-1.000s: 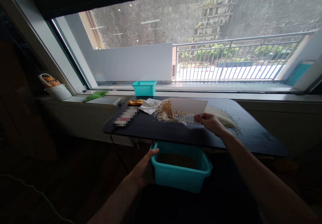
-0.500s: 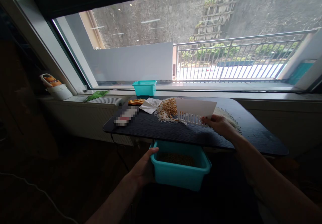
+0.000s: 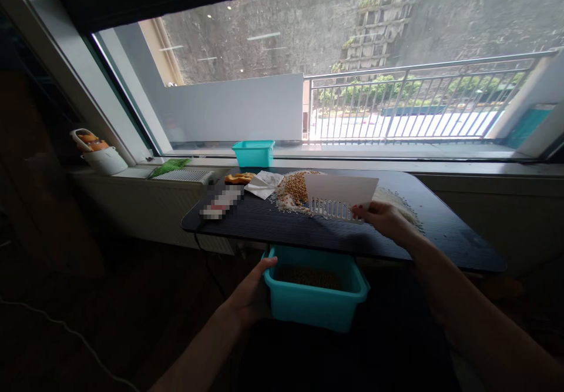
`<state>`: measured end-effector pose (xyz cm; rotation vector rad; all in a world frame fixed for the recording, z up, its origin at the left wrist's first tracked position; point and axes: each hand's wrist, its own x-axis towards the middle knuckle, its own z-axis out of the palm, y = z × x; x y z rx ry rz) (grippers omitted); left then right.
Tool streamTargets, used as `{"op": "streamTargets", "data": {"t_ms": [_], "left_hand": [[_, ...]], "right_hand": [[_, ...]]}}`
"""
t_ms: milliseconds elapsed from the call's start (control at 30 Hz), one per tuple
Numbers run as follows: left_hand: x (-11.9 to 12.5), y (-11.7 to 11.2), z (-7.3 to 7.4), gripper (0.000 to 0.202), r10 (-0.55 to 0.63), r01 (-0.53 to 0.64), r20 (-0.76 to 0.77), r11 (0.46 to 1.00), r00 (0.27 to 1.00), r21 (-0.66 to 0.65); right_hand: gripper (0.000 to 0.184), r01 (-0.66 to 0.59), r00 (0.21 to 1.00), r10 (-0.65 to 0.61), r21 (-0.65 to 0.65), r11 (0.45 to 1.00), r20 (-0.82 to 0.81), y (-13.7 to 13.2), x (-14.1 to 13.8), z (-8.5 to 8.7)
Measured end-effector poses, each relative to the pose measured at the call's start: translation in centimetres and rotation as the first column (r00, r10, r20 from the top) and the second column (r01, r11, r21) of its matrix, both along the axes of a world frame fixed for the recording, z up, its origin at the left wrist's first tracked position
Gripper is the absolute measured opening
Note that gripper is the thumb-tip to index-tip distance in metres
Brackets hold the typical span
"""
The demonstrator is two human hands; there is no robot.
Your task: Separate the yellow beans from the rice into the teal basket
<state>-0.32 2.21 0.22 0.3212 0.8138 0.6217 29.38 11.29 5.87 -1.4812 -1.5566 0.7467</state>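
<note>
The dark table [image 3: 282, 233] spans the scene, with the ends of its near edge sinking into shadow. Below the middle of that edge, a large teal tub [image 3: 312, 307] is gripped at its left end by the left hand [image 3: 252, 292], thumb over the rim and fingers hidden. Dark contents inside are too dim to identify, and the base is lost in blackness. Above the tabletop's middle, the right hand [image 3: 384, 218] pinches a white slotted card [image 3: 343, 188] by its lower right corner; whether its teeth touch the table is unclear. The card hides part of the tan bean pile [image 3: 296, 190] behind it, and hand and card cover part of the pale grain [image 3: 399, 208] towards the right edge. Near the far left corner, a pixelated object [image 3: 222, 203] is unreadable beside a crumpled white paper [image 3: 264, 185].
</note>
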Motion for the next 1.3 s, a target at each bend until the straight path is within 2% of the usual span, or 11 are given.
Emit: {"op": "streamTargets", "data": {"t_ms": [200, 700, 833, 967, 1000, 1067, 1167, 1233, 1300], "left_hand": [[0.0, 0.1, -0.1, 0.060, 0.018, -0.018, -0.035, 1.000, 0.999, -0.002], [-0.1, 0.0, 0.3, 0.058, 0.024, -0.024, -0.012, 1.000, 1.000, -0.014], [-0.1, 0.0, 0.2, 0.057, 0.030, -0.030, -0.013, 1.000, 0.999, -0.008], [-0.1, 0.0, 0.2, 0.055, 0.052, -0.052, -0.034, 0.999, 0.998, 0.007], [0.0, 0.0, 0.2, 0.056, 0.063, -0.063, -0.044, 0.998, 0.997, 0.010], [0.0, 0.0, 0.2, 0.056, 0.070, -0.069, -0.048, 0.998, 0.996, 0.009], [-0.1, 0.0, 0.1, 0.058, 0.046, -0.047, -0.034, 0.999, 0.998, -0.001], [-0.1, 0.0, 0.1, 0.059, 0.035, -0.035, -0.031, 0.999, 0.999, -0.006], [-0.1, 0.0, -0.1, 0.061, 0.034, -0.034, -0.030, 0.999, 0.999, -0.009]], "right_hand": [[0.047, -0.002, 1.000, 0.002, 0.000, 1.000, 0.019, -1.4, 0.2, 0.9], [0.045, -0.091, 0.994, 0.089, -0.026, 0.996, -0.067, -1.6, -0.5, -1.0], [0.043, -0.151, 0.987, 0.146, -0.076, 0.986, -0.068, -2.7, -0.7, -1.8], [0.038, -0.221, 0.973, 0.211, -0.118, 0.968, -0.088, -4.1, -0.4, -1.5], [0.037, -0.189, 0.979, 0.181, -0.090, 0.978, -0.092, -4.3, -0.3, -1.3], [0.032, -0.048, 0.994, 0.048, -0.001, 0.999, -0.100, -4.3, -0.3, -0.9], [0.026, 0.210, 0.975, -0.202, 0.084, 0.974, -0.097, -3.8, -0.8, -0.8], [0.025, 0.281, 0.959, -0.275, 0.094, 0.955, -0.069, -3.4, -1.5, -1.3], [0.027, 0.290, 0.957, -0.289, 0.112, 0.951, -0.024, -3.1, -2.3, -2.1]]}}
